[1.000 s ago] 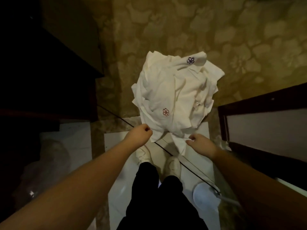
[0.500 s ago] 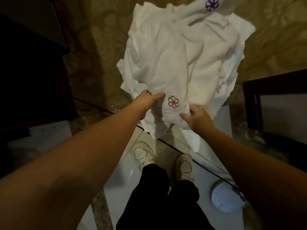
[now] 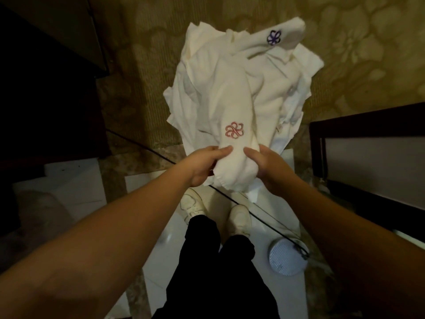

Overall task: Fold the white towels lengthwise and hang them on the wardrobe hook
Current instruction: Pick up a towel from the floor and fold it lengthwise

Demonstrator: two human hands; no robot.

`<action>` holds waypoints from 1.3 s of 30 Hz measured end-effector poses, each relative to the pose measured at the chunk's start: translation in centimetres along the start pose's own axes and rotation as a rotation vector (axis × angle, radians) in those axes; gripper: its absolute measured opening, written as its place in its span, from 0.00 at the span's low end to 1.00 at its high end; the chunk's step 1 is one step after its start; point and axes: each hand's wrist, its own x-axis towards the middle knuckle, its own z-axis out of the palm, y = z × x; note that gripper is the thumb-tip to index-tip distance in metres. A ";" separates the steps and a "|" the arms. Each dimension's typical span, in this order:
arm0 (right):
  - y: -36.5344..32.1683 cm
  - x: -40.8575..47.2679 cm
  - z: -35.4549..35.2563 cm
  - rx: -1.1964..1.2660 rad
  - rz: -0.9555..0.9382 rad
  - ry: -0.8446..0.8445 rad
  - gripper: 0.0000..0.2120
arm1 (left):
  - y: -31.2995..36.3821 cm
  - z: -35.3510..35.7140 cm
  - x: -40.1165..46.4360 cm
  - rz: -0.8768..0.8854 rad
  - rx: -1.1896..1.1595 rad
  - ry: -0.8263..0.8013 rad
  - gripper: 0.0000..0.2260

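Pile of white towels (image 3: 264,88) hangs against patterned wall (image 3: 356,54), bunched up. Front towel (image 3: 232,143) has red flower mark (image 3: 234,130); purple flower mark (image 3: 274,37) sits at top of pile. Left hand (image 3: 204,164) pinches front towel's low end, thumb on top. Right hand (image 3: 269,164) grips same end from other side. Below pile: white shoes (image 3: 239,217), black trousers (image 3: 220,277), round grey disc (image 3: 287,256) on floor.

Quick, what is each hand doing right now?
Left hand: grips the near end of the towel with the red flower.
Right hand: grips the same end from the other side.
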 end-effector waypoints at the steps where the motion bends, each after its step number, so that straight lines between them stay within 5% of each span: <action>1: -0.8 -0.7 0.0 0.004 0.001 0.001 0.18 | 0.1 0.5 -1.2 0.032 -0.046 0.013 0.22; 4: -3.0 -3.1 -0.1 0.010 -0.015 -0.017 0.10 | 0.9 2.0 -4.7 0.117 -0.149 0.121 0.21; 9: -7.7 -8.1 -0.8 -0.112 -0.118 0.064 0.18 | 2.9 4.6 -11.6 0.318 -0.114 0.198 0.33; 14: -13.2 -14.2 -0.5 -0.292 -0.239 0.123 0.21 | 5.2 6.9 -21.0 0.461 0.140 0.136 0.16; 18: -17.7 -19.9 -0.9 -0.400 -0.273 0.126 0.22 | 6.3 8.5 -29.2 0.542 0.421 0.084 0.21; 23: -22.7 -28.6 0.0 -0.581 -0.406 0.069 0.27 | 5.5 11.7 -39.1 0.750 0.830 0.449 0.07; 27: -25.2 -35.4 2.0 -0.644 -0.515 0.016 0.24 | 4.0 13.1 -46.6 0.972 1.182 0.764 0.07; 39: -21.7 -56.3 10.0 -0.732 -0.882 -0.210 0.13 | -7.0 15.0 -66.8 1.047 0.562 0.543 0.11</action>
